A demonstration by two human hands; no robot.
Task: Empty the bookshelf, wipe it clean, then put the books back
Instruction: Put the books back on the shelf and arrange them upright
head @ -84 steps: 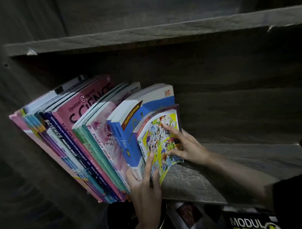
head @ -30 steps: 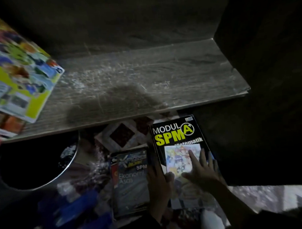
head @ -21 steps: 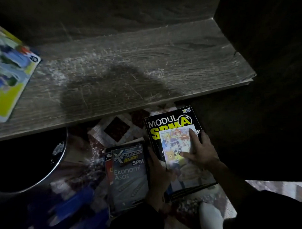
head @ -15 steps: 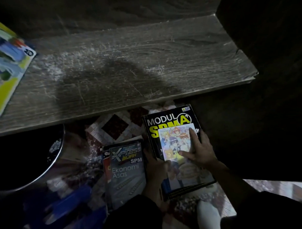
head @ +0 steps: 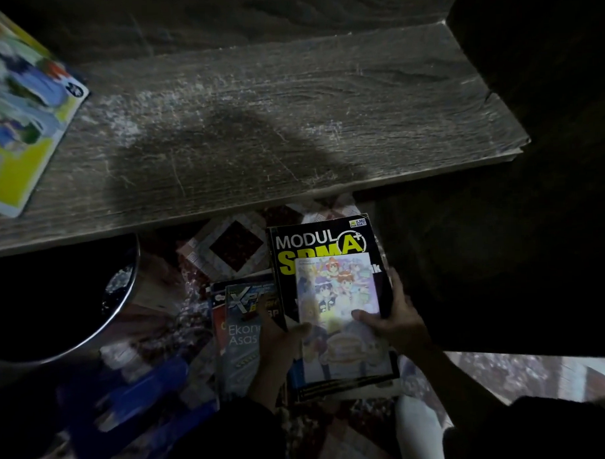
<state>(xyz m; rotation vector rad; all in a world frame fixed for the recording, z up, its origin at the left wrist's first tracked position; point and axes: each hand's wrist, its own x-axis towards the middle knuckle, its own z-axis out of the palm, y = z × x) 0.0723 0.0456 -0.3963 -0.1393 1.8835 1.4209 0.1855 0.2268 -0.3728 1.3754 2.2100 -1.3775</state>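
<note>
Gripping from both sides: left hand and right hand have fingers clamped on the black MODUL book, marked "A+", with the comic on top. The "Ekonomi Asas" book touches its left edge. Above, the shelf board lies open right of the colourful book.

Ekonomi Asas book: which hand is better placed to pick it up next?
Left, probably. The left hand holds the left edge of the Modul SPM book, directly over the Ekonomi Asas book; the right hand grips its far edge, thumb on the small comic on top.
</note>
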